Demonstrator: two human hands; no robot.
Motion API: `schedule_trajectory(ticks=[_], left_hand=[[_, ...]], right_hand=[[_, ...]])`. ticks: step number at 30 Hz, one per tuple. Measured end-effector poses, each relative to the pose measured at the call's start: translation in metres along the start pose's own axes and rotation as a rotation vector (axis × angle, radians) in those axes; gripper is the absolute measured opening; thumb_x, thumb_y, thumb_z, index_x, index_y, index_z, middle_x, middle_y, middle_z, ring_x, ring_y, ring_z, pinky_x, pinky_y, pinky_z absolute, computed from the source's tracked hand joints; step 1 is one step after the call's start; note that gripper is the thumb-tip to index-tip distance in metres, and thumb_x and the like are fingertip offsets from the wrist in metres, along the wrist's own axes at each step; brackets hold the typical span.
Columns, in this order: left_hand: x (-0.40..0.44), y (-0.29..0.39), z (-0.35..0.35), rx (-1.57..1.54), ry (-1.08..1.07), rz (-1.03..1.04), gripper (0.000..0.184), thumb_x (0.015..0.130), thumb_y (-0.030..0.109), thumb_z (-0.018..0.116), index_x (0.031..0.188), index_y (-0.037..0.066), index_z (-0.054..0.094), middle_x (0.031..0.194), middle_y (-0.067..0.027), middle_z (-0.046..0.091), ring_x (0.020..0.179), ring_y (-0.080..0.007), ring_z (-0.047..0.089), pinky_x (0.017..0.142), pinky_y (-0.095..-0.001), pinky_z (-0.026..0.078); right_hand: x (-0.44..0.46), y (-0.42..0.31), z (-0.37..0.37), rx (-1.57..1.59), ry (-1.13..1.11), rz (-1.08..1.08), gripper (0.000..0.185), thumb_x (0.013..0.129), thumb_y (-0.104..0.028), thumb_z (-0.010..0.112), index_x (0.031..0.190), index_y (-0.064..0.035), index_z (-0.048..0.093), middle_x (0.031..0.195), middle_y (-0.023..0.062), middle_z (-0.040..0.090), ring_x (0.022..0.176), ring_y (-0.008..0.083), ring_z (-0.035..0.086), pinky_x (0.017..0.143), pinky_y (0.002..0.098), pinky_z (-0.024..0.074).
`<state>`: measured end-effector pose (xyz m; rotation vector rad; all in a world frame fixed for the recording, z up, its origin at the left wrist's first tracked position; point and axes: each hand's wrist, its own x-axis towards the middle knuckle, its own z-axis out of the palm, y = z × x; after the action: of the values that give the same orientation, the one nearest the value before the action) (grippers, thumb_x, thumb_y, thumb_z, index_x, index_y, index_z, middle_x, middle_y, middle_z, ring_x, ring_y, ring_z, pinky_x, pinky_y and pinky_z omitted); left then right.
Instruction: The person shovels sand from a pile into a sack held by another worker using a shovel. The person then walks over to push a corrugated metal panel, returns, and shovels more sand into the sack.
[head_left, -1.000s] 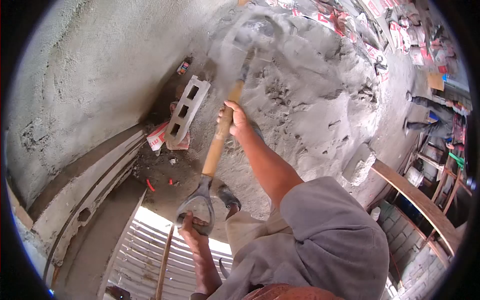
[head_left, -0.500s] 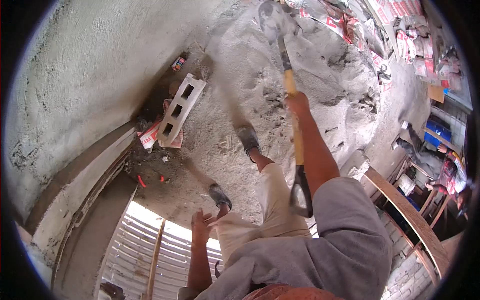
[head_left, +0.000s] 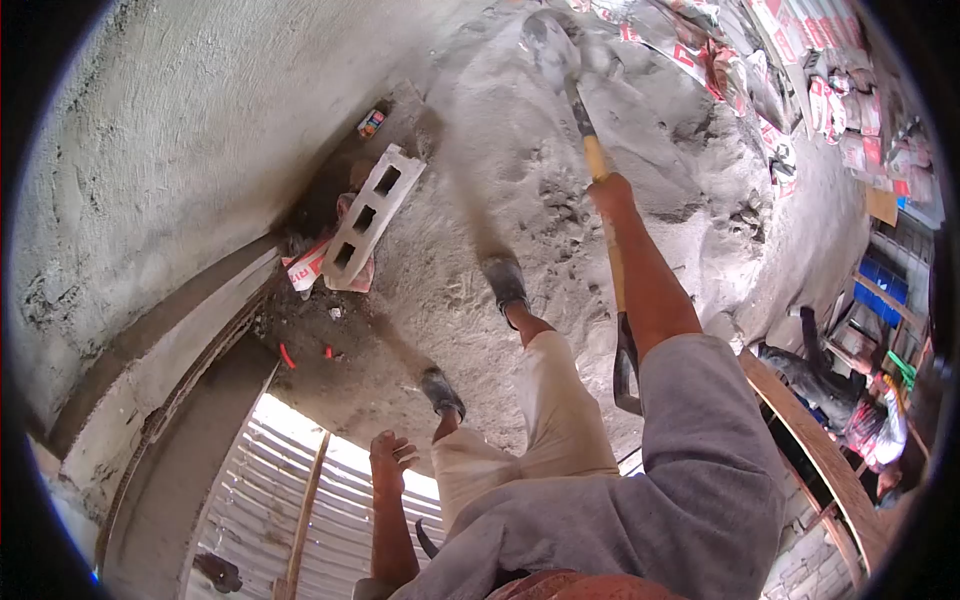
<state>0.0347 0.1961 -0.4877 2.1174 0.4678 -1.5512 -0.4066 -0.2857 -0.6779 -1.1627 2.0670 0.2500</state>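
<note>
My right hand (head_left: 611,194) is closed around the yellow wooden shaft of a shovel (head_left: 596,158). The shovel's blade rests at the top of a heap of grey sand-like material (head_left: 660,120), dusted with it. Its black end grip (head_left: 626,375) hangs beside my right forearm, with no hand on it. To the left of my thigh, my left hand (head_left: 391,462) is empty, its fingers loosely apart. My feet stand on the dusty ground below the heap.
A hollow concrete block (head_left: 372,218) lies on a torn red-and-white bag by the plastered wall (head_left: 200,130). More printed bags (head_left: 720,65) edge the heap. Another person (head_left: 870,410) bends at the far right, near wooden planks (head_left: 815,440) and a blue container (head_left: 882,290).
My left hand has shifted slightly away from my thigh. My right hand stays on the shovel's shaft, while the view has shifted a little. The person at right has moved lower in view.
</note>
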Motion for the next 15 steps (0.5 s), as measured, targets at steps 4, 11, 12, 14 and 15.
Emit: schedule_trajectory(ticks=[4,11,12,14,15], left_hand=[[-0.002,-0.001,0.002,0.077,-0.01,0.069,0.042,0.092,0.035,0.058,0.12,0.006,0.046,0.097,-0.0135,0.059,0.077,-0.0217,0.064,0.059,-0.0329,0.056],[-0.01,0.035,0.013,0.206,0.026,0.111,0.037,0.091,0.03,0.059,0.117,0.006,0.048,0.091,-0.0111,0.061,0.071,-0.0194,0.064,0.056,-0.0323,0.055],[-0.013,0.044,0.017,0.223,0.008,0.147,0.038,0.091,0.03,0.06,0.117,0.006,0.048,0.092,-0.0111,0.061,0.071,-0.019,0.064,0.056,-0.032,0.055],[-0.019,0.054,0.019,0.251,-0.007,0.189,0.039,0.09,0.03,0.061,0.118,0.006,0.048,0.092,-0.011,0.061,0.071,-0.0187,0.064,0.055,-0.0317,0.055],[-0.019,0.058,0.021,0.268,-0.008,0.212,0.04,0.089,0.033,0.062,0.116,0.007,0.049,0.092,-0.0108,0.062,0.071,-0.0196,0.064,0.055,-0.0322,0.055]], right_hand=[[-0.027,0.033,-0.006,0.19,-0.196,-0.207,0.037,0.072,-0.025,0.069,0.096,0.0027,0.061,0.069,0.0161,0.065,0.058,0.0293,0.065,0.055,0.0376,0.0524],[-0.116,0.057,-0.035,0.29,-0.024,-0.161,0.03,0.072,-0.02,0.07,0.088,0.0021,0.06,0.065,0.0135,0.063,0.053,0.0227,0.064,0.051,0.0362,0.0521],[-0.116,0.063,-0.034,0.346,-0.067,-0.115,0.031,0.072,-0.021,0.07,0.088,0.0027,0.061,0.065,0.0134,0.064,0.053,0.0228,0.064,0.051,0.0361,0.0522],[-0.116,0.073,-0.029,0.362,-0.068,-0.095,0.03,0.072,-0.021,0.07,0.087,0.0031,0.061,0.065,0.0137,0.064,0.052,0.0235,0.064,0.051,0.0365,0.0523],[-0.119,0.07,-0.034,0.364,-0.066,-0.08,0.029,0.072,-0.021,0.07,0.086,0.0035,0.062,0.065,0.0141,0.064,0.052,0.0242,0.064,0.051,0.0369,0.0523]])
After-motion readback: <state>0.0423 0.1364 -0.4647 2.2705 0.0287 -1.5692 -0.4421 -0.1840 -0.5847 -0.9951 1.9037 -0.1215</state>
